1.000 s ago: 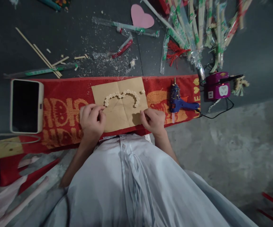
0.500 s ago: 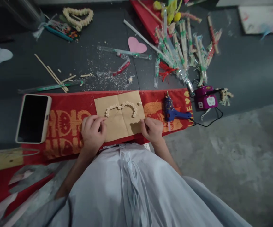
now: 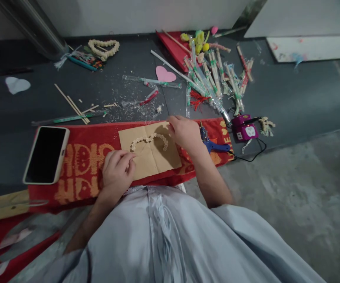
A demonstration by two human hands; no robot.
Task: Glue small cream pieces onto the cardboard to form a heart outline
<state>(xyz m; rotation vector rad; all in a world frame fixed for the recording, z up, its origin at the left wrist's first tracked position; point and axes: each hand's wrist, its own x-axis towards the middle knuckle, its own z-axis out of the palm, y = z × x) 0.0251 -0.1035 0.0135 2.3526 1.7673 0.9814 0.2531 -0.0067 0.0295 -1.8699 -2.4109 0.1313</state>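
Note:
A folded brown paper (image 3: 158, 163) lies on a red towel (image 3: 94, 135), bearing a curved double arch of small pale pieces (image 3: 140, 141) like the top of a heart. At the paper's lower left edge rests my left hand (image 3: 118, 171), fingers curled in; what they hold, if anything, is too small to make out. My right hand (image 3: 186, 135) reaches over the upper right edge, fingertips pressed together beside the arch's right end. Its fingers hide whatever is between them. Just right of that hand lies a blue glue gun (image 3: 215, 146), its nozzle part partly covered.
A phone (image 3: 46, 155) lies on the towel's left end. Wrapped sticks (image 3: 214, 74), a pink paper heart (image 3: 165, 74), thin wooden sticks (image 3: 71, 103) and crumbs spread behind the towel. A purple plug adapter (image 3: 245, 127) with a cord sits to the right. A pale heart-shaped ring (image 3: 103, 49) lies farther back.
My right hand has moved up and forward from the paper's lower right corner to its upper right edge, over a small white bit there. My left hand stays nearly put. The view has tilted up slightly.

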